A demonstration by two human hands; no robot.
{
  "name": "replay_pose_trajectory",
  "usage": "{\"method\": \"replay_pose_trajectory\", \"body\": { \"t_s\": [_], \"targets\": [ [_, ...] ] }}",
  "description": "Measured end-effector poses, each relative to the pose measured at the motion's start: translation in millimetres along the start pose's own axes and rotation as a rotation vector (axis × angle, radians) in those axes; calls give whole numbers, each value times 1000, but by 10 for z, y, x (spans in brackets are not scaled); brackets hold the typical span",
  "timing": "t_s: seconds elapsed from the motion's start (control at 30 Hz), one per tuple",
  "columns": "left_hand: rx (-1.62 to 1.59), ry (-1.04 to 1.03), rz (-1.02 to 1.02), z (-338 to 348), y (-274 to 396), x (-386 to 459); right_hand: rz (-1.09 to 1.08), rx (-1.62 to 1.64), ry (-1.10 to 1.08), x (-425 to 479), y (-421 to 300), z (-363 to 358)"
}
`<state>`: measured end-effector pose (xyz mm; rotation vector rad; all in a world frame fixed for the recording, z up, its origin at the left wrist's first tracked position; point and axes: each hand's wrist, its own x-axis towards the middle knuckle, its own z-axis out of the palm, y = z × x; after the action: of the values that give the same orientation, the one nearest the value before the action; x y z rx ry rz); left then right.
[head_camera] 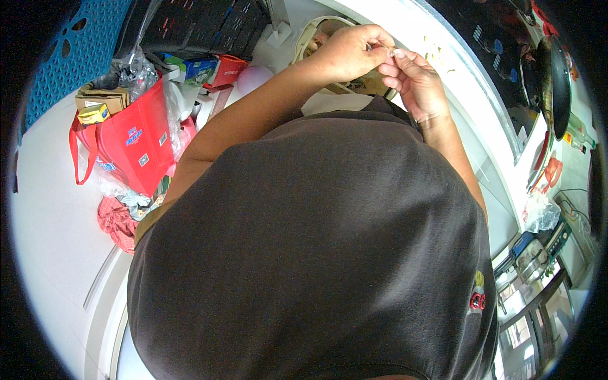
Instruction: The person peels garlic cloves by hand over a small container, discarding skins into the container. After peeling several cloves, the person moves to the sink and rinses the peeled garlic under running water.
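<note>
My left hand (349, 53) and my right hand (420, 83) meet tip to tip near the white counter edge. Thumb and finger of each pinch a small, thin, brownish piece (390, 48), mostly covered by the fingertips and too small to name. Below and behind the hands is a cream-coloured bin or basin (300, 50) with brownish matter in it, partly hidden by my left hand and forearm. Several small yellowish-green bits (433, 50) lie scattered on the white countertop (413, 28), just beyond my right hand.
A red shopping bag (142, 137) with boxes and plastic bags stands on the left, near a pink checked cloth (116, 223) and a blue perforated plastic panel (76, 61). On the right are a black stove top (489, 42), a dark pan (555, 88) and a glass bottle (580, 133).
</note>
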<state>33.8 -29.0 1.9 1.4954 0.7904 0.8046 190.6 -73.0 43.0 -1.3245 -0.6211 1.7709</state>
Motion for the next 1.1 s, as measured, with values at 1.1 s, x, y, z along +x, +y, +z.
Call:
{"method": "replay_pose_trajectory", "body": {
  "t_s": [1.1],
  "targets": [
    [447, 170, 391, -24, 199, -76, -151, -20, 16, -146, -151, 185]
  ]
}}
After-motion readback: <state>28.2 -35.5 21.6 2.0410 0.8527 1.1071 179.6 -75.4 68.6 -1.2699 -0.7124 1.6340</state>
